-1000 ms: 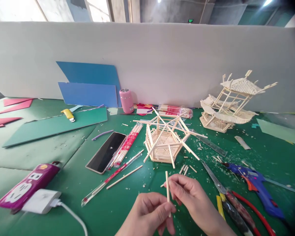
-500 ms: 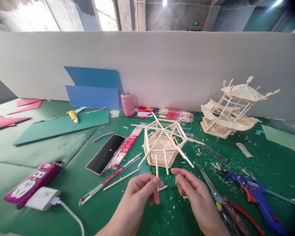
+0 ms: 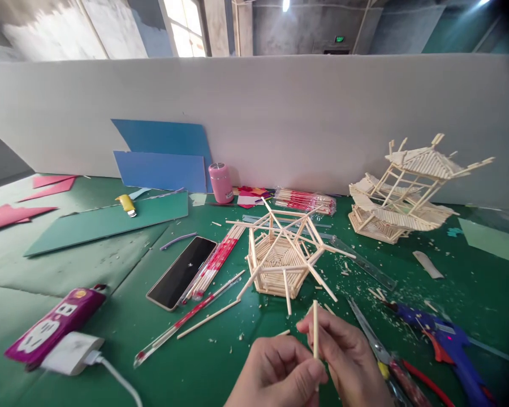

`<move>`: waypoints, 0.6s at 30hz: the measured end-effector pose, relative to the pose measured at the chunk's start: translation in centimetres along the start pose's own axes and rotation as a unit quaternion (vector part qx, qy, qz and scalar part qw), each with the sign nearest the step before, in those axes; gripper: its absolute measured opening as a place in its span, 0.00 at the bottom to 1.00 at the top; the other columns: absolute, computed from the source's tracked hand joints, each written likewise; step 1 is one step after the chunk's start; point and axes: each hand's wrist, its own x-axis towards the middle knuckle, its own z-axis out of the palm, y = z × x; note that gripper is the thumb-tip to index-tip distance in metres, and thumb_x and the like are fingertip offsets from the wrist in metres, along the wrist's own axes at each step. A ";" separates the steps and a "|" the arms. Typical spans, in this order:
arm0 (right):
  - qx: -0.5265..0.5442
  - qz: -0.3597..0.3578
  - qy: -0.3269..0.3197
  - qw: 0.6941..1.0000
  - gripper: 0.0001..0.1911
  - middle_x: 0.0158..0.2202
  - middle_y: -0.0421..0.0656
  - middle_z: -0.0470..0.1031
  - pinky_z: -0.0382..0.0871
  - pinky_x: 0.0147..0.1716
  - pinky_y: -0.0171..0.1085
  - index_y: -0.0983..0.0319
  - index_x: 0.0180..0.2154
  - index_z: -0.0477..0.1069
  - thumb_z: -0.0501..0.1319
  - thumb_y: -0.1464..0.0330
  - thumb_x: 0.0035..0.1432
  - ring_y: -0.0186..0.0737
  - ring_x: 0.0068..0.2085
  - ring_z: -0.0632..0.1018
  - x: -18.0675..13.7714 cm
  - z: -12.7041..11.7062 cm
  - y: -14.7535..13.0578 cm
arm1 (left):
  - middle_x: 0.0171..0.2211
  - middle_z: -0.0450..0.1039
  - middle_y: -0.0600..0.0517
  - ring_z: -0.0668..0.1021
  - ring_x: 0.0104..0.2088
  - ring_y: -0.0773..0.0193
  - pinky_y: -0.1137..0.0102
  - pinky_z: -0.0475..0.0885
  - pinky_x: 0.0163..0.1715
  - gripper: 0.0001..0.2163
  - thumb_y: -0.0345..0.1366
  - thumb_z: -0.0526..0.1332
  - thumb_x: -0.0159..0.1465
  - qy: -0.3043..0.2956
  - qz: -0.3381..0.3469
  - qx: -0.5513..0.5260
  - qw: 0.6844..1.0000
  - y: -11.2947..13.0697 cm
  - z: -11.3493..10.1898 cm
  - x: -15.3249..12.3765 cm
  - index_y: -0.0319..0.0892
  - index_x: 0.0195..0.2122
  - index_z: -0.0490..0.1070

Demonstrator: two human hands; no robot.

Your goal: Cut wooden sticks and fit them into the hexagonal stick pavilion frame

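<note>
Low in front of me, my left hand (image 3: 286,373) pinches a short pale wooden stick (image 3: 315,325) that points upward. Behind the same stick, the bent fingers of my right hand (image 3: 343,353) are closed against its middle. Just beyond both hands stands a six-sided stick frame (image 3: 275,282), with a floor of close-laid sticks, an open top ring and crossing sticks that jut outward. One loose-ended stick (image 3: 287,291) slopes down from its near rim. A small stick piece (image 3: 283,333) lies on the green table (image 3: 212,373), partly behind my left hand.
Scissors (image 3: 371,333) and a blue glue gun (image 3: 432,333) lie at right. Farther back is a tiered stick pavilion (image 3: 402,198). Leftward are a phone (image 3: 182,271), packaged sticks (image 3: 218,260), a power strip (image 3: 57,325) and a utility knife (image 3: 126,204). A pink tumbler (image 3: 221,183) stands near the partition.
My left hand has carried the stick away from the frame's near side, toward me and rightward, and turned it upright. My right hand has come down to meet it.
</note>
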 end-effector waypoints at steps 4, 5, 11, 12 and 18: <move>0.054 0.015 -0.021 0.998 0.11 0.23 0.38 0.64 0.60 0.23 0.32 0.57 0.31 0.75 0.60 0.57 0.52 0.32 0.24 0.64 0.1 0.4 0.2 | 0.12 0.61 0.58 0.63 0.14 0.74 0.77 0.56 0.17 0.21 0.54 0.63 0.48 -0.004 0.003 0.029 1.000 0.6 -0.6 0.3 0.37 0.22 0.68; 0.057 0.015 -0.033 0.998 0.11 0.24 0.38 0.64 0.60 0.24 0.32 0.57 0.30 0.75 0.59 0.57 0.52 0.32 0.25 0.64 0.1 0.5 0.2 | 0.12 0.61 0.58 0.63 0.14 0.74 0.77 0.56 0.17 0.21 0.55 0.62 0.49 -0.008 0.006 0.036 0.999 0.6 -0.8 0.4 0.37 0.21 0.68; 0.032 0.003 -0.032 0.999 0.13 0.25 0.38 0.63 0.60 0.23 0.32 0.59 0.24 0.70 0.58 0.58 0.54 0.32 0.24 0.64 0.2 0.8 -0.4 | 0.15 0.64 0.55 0.62 0.15 0.73 0.76 0.56 0.17 0.21 0.55 0.59 0.53 0.013 0.038 0.085 0.996 -1.0 -2.2 0.7 0.38 0.23 0.69; 0.007 -0.006 -0.023 1.000 0.13 0.26 0.39 0.64 0.61 0.24 0.32 0.58 0.24 0.71 0.58 0.58 0.53 0.33 0.25 0.65 0.2 0.6 -0.4 | 0.16 0.65 0.54 0.63 0.17 0.72 0.75 0.58 0.19 0.20 0.53 0.58 0.55 0.052 0.070 0.114 0.990 -1.4 -2.7 0.8 0.38 0.24 0.70; -0.152 0.032 0.030 0.987 0.13 0.25 0.40 0.68 0.63 0.25 0.32 0.57 0.27 0.73 0.58 0.56 0.53 0.36 0.25 0.67 -0.1 -1.6 0.1 | 0.33 0.66 0.50 0.67 0.26 0.65 0.71 0.65 0.26 0.08 0.37 0.59 0.58 0.327 0.303 0.304 0.842 -1.8 -6.6 2.4 0.42 0.38 0.68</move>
